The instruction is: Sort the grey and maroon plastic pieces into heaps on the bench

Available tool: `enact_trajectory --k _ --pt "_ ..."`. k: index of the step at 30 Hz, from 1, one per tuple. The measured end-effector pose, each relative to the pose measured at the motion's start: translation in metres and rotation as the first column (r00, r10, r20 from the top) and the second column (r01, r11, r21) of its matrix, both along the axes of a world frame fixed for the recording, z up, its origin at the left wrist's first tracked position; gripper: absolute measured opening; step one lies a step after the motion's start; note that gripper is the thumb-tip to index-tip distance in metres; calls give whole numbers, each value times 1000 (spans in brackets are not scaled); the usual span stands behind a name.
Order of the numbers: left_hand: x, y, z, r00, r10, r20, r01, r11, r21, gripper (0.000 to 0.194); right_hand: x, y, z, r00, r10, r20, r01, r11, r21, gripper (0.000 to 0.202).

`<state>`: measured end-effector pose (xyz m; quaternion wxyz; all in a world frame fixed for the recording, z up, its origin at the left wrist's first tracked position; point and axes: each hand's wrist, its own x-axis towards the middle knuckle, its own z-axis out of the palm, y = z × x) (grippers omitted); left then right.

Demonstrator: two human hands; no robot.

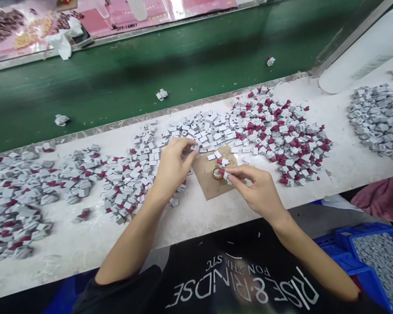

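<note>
Maroon-and-white piece (pixel 226 175) sits pinched in my right hand (pixel 258 191), fingertips closed on it, by the bottle cap (pixel 217 173) on the brown board (pixel 205 185). My left hand (pixel 174 162), farther left, seems to pinch a white block (pixel 194 148); loosely held, it could drop into the far pile (pixel 212 128).

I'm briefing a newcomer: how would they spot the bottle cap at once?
On the white table, find the brown card between the left hand and the right hand. The cap lies on that card. It is round with a shiny rim, unlike the angular grey and dark-red pieces nearby.
</note>
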<state>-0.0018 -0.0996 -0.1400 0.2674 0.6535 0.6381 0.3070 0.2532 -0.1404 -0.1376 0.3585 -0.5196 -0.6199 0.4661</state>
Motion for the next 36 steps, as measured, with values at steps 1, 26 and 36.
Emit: enact_trajectory --k 1,26,36 --pt "1 -1 2 997 6 80 -4 1000 -25 13 -1 1 0 1000 11 13 -11 1000 11 14" --pt "14 -3 16 625 230 746 150 903 -403 37 -1 4 4 999 30 41 -32 998 52 17" --pt "20 1 16 560 278 781 124 903 -411 55 1 15 9 958 -123 -259 98 990 -105 14"
